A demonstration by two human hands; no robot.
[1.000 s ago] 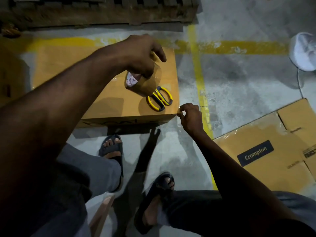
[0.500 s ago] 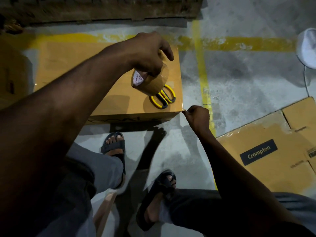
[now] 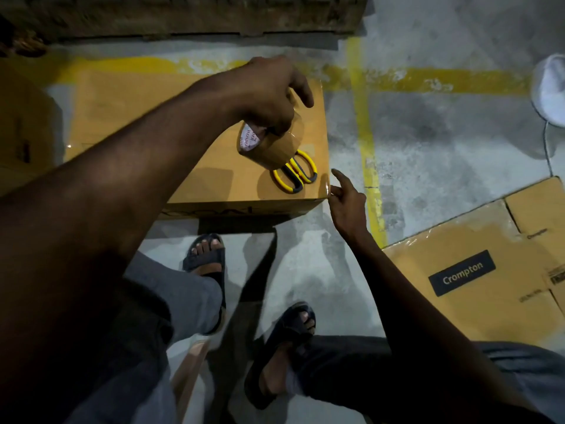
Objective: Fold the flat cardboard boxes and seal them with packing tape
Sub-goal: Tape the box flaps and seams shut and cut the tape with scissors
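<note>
A folded brown cardboard box (image 3: 171,123) stands on the concrete floor in front of me. My left hand (image 3: 269,93) grips a roll of clear packing tape (image 3: 269,145) above the box's right part. Yellow-handled scissors (image 3: 295,174) lie on the box top just under the roll. My right hand (image 3: 347,203) is at the box's near right corner, index finger stretched out, fingertips touching the taped edge (image 3: 328,186). A flat cardboard box printed "Crompton" (image 3: 477,270) lies on the floor to the right.
A wooden pallet (image 3: 183,16) runs along the far side. Yellow floor lines (image 3: 367,148) cross to the right of the box. A white fan base (image 3: 550,90) with a cord sits at the far right. My feet in dark sandals (image 3: 208,261) stand near the box.
My right hand went from pinching at the box's corner to an opened hand with the index finger extended. The tape roll in my left hand stayed over the scissors.
</note>
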